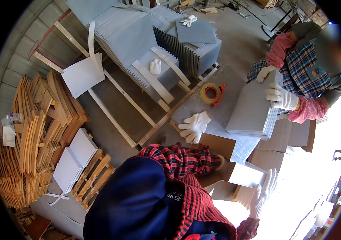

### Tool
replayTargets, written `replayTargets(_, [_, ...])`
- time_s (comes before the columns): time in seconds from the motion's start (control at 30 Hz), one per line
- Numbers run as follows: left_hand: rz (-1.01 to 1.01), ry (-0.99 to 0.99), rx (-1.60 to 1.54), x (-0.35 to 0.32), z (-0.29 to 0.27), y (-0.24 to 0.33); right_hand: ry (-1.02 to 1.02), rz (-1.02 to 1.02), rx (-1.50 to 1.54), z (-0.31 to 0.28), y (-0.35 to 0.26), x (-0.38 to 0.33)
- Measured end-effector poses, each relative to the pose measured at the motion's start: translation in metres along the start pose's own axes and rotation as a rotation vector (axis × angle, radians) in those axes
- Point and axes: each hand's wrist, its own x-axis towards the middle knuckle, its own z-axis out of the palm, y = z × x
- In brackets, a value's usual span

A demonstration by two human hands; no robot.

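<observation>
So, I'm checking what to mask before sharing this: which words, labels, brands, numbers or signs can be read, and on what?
White lettering on the dark blue clothing: partly readable, but I won't copy printed words.
Patch on the co-worker's checked clothing: small colourful motif, no readable words.
Clear bottle-like item on the wood stack: any print is too small.
Tape roll, brown carton: no readable text.
</observation>
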Motion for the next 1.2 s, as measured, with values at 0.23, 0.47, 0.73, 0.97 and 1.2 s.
replayTargets(0.23, [0.034,-0.049,0.151,0.031,0.043,-0.003,0.578,0.548,0.281,-0.043,-0.012,-0.103])
replayTargets(0.47, [0.251,0.004,0.269,0.018,0.076,0.018,0.790,0.812,0.062,-0.046,-0.062,-0.190])
replayTargets(0.73, [0.638,0.096,0.274,-0.013,0.096,0.072,1.234,1.038,1.463,0.007,-0.144,-0.163])
replayTargets(0.97, [0.899,0.100,0.173,-0.003,0.104,0.138,1.029,0.794,1.113,0.026,-0.122,-0.158])
replayTargets(1.2, [0.907,0.102,-0.012,-0.010,0.063,0.206,0.872,0.765,0.964,0.025,-0.107,-0.104])
